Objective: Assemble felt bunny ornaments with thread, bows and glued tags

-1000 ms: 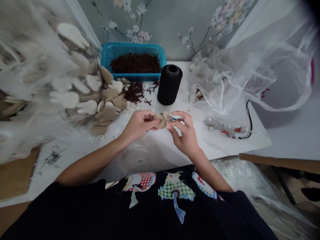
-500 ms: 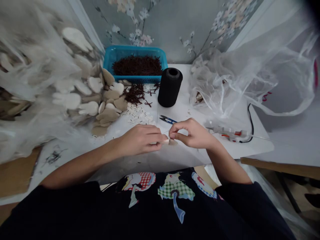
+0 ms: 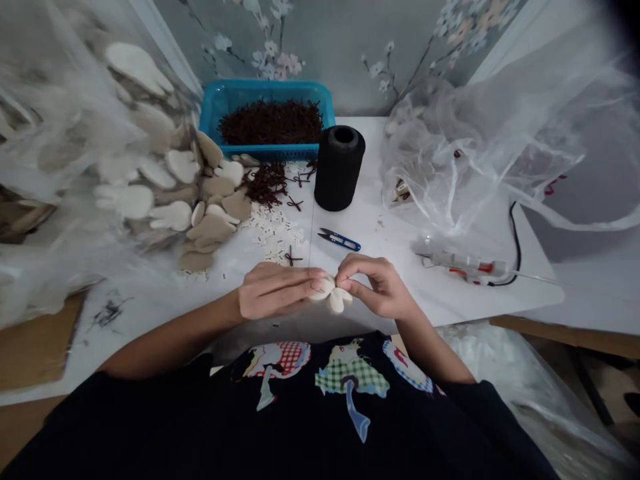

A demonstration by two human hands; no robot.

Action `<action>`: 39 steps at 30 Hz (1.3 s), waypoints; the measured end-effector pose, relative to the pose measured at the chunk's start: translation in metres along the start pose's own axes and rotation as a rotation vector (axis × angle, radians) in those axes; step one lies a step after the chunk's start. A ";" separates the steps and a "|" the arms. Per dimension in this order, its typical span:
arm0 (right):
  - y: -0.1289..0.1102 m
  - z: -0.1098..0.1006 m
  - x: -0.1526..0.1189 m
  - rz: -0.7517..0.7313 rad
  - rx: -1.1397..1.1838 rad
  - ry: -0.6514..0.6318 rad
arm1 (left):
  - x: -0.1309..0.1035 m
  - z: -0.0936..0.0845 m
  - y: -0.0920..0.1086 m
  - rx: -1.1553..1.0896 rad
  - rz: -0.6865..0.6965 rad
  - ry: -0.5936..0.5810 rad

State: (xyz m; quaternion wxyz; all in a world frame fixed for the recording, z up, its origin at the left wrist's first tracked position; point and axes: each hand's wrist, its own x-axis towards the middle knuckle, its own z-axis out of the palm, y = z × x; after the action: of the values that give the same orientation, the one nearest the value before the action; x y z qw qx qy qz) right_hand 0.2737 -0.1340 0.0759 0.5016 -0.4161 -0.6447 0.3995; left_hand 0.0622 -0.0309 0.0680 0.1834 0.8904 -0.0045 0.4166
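Between my hands, above the table's front part, is a small cream felt piece (image 3: 339,301) with rounded lobes at its right end. My left hand (image 3: 280,291) grips its left part, fingers pressed together. The thumb and forefinger of my right hand (image 3: 373,283) pinch at its upper edge; anything thin between those fingertips is too small to make out. Just behind lie blue thread snips (image 3: 340,239). A black thread cone (image 3: 340,168) stands upright beyond them. One dark brown bow (image 3: 291,256) lies by a scatter of small white tags (image 3: 273,230).
A blue basket (image 3: 267,150) of dark brown bows stands at the back. Beige and white felt pieces (image 3: 213,230) spill from a clear bag on the left. On the right are another clear bag (image 3: 440,173) and a glue gun (image 3: 467,267) with a black cord.
The felt piece has turned so its pale lobes show. My right hand has shifted slightly left and down. A brown bow now shows beside the white tags, and more of the snips is visible.
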 end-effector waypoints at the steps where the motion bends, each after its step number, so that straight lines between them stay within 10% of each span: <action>1: 0.003 0.004 -0.002 -0.015 0.005 0.050 | -0.003 0.005 0.001 -0.004 -0.050 0.043; 9: 0.010 0.029 0.002 -0.003 -0.243 0.359 | 0.010 0.030 0.013 -0.028 -0.722 0.316; 17: 0.025 0.023 -0.001 0.096 0.095 0.566 | 0.017 0.023 0.003 -0.872 -1.286 0.221; 25: 0.030 0.032 0.009 0.426 0.124 0.441 | 0.007 0.028 0.014 -0.688 -1.289 -0.034; 30: 0.054 -0.001 0.013 0.375 -0.333 0.727 | -0.015 0.033 0.006 -0.768 -1.416 -0.050; 34: 0.066 -0.012 0.014 0.234 -0.722 0.634 | -0.024 0.031 0.002 -0.711 -1.473 -0.062; 39: 0.070 0.014 0.006 0.128 -0.757 0.431 | -0.030 0.000 -0.014 -0.019 -1.076 -0.198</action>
State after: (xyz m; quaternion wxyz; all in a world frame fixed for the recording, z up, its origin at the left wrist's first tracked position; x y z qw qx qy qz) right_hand 0.2682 -0.1062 0.0103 0.4112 -0.6833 -0.5993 0.0694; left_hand 0.0449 -0.0224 0.0414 0.3774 0.8002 0.4307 0.1779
